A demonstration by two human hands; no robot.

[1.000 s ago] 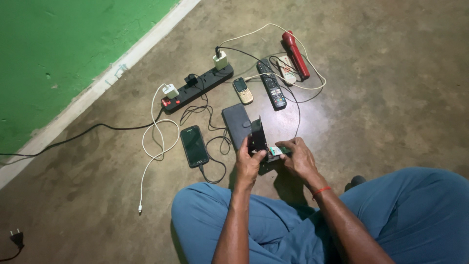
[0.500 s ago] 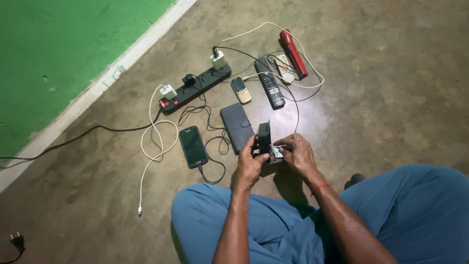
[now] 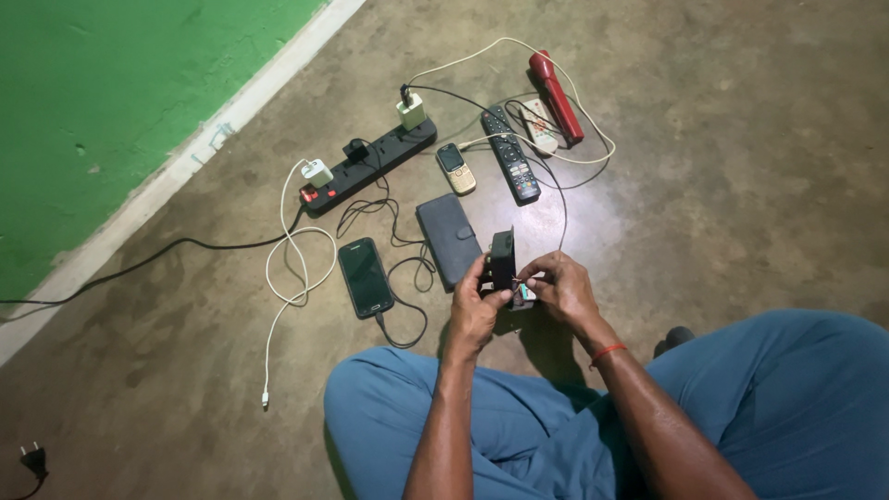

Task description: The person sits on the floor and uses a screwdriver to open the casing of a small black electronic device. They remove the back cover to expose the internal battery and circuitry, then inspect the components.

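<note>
This looks like a room in a home, seen from someone sitting on a bare, worn concrete floor (image 3: 741,185) beside a green painted wall (image 3: 111,102) with a pale strip along its foot. Everyday household electronics lie spread on the floor: a black power strip (image 3: 370,167) with white chargers (image 3: 318,172) plugged in, a smartphone (image 3: 365,277) on a cable, a small keypad phone (image 3: 456,168), a black remote control (image 3: 510,155) and a red torch (image 3: 556,95). There is no bench, shelf or tool rack in view, only loose cords trailing across the ground.
</note>
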